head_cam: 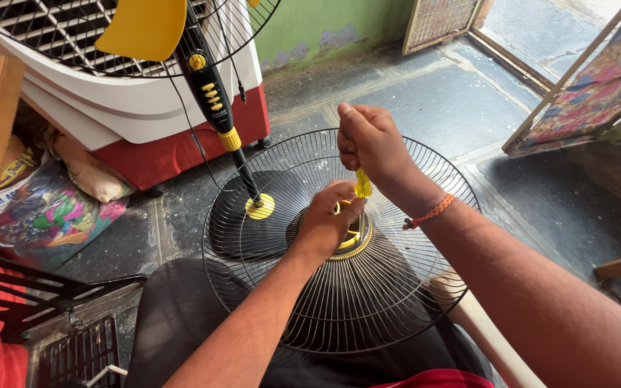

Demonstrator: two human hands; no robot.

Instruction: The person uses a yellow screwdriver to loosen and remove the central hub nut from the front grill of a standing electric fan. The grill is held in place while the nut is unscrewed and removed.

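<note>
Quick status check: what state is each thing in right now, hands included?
Wire fan guard: detached, lying across the person's lap, dome up.
Yellow screwdriver: upright, tip hidden at the guard's centre ring.
Right hand: closed around the screwdriver's top.
Left hand: fingers at the yellow centre ring.
Standing fan: upright behind, yellow blade exposed.

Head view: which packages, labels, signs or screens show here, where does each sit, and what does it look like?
Printed sack: on the floor at left, beside the wooden edge; crumpled, pink, green and blue pattern.
Yellow-printed bag: just above that sack, against the wood; yellow and dark markings.
Plain sack: under the red and white cooler; beige, bulging.
Control label: on the black fan pole; yellow buttons, small pale print.
No signs or screens.
</note>
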